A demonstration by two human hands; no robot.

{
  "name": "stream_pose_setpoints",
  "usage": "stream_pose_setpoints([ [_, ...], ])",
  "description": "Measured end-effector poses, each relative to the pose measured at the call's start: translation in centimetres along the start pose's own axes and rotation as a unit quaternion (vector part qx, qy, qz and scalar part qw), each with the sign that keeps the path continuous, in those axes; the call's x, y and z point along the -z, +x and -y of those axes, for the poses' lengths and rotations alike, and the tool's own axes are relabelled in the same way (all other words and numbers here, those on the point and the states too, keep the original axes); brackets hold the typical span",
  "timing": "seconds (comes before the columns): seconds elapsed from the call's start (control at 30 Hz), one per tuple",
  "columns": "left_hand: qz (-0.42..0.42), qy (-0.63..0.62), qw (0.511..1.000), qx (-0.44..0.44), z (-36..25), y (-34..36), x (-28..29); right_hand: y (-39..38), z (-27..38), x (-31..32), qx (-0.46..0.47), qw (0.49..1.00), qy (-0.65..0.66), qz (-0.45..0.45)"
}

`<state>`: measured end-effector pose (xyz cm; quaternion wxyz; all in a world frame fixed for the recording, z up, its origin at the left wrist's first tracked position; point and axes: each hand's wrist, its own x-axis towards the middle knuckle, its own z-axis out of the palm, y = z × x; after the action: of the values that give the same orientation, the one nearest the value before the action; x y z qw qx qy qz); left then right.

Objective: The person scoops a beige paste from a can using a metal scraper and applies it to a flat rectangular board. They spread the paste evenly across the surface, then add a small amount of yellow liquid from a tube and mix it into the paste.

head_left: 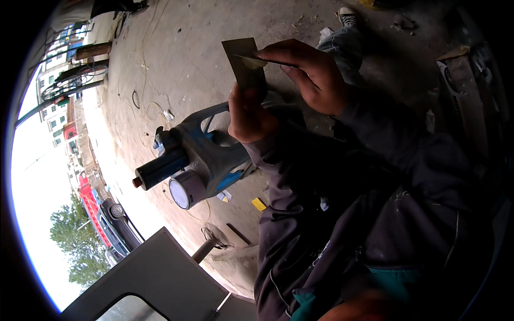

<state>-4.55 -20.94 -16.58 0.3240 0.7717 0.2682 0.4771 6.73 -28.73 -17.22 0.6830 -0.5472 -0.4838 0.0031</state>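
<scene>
My left hand (250, 119) is closed on the lower end of a flat, dark rectangular plate (241, 53) and holds it up. A dab of pale paste (252, 62) sits on the plate's face near its right edge. My right hand (313, 75) pinches a thin putty scraper (278, 62), seen nearly edge-on. The scraper's tip lies against or just over the paste; which of the two I cannot tell. Below my left hand stands a grey-blue plastic stool (206, 155), bearing a round can (184, 191) and a dark cylindrical bottle (160, 169) with a reddish tip.
A yellow block (258, 204) lies on the concrete floor (176, 64), along with loose cords and scraps. Another person's shoe (348, 18) and jeans leg show at the top. Cardboard (466, 101) leans at the right. A grey vehicle panel (155, 273) fills the lower left.
</scene>
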Motion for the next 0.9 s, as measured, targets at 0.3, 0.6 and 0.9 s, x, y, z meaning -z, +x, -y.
stream_pose_setpoints([
  [0.3,0.098,-0.319,0.921,0.202,1.7,0.2,2.7,3.1,-1.0,4.9,-0.172,0.93,0.324,0.029],
  [0.6,0.009,-0.186,0.968,0.168,0.3,-0.4,2.0,-0.8,-1.0,1.5,-0.154,0.984,0.087,0.009],
  [0.9,-0.031,-0.123,0.99,0.068,-0.9,-0.3,0.1,-2.4,0.2,-1.8,-0.032,0.998,-0.016,0.045],
])
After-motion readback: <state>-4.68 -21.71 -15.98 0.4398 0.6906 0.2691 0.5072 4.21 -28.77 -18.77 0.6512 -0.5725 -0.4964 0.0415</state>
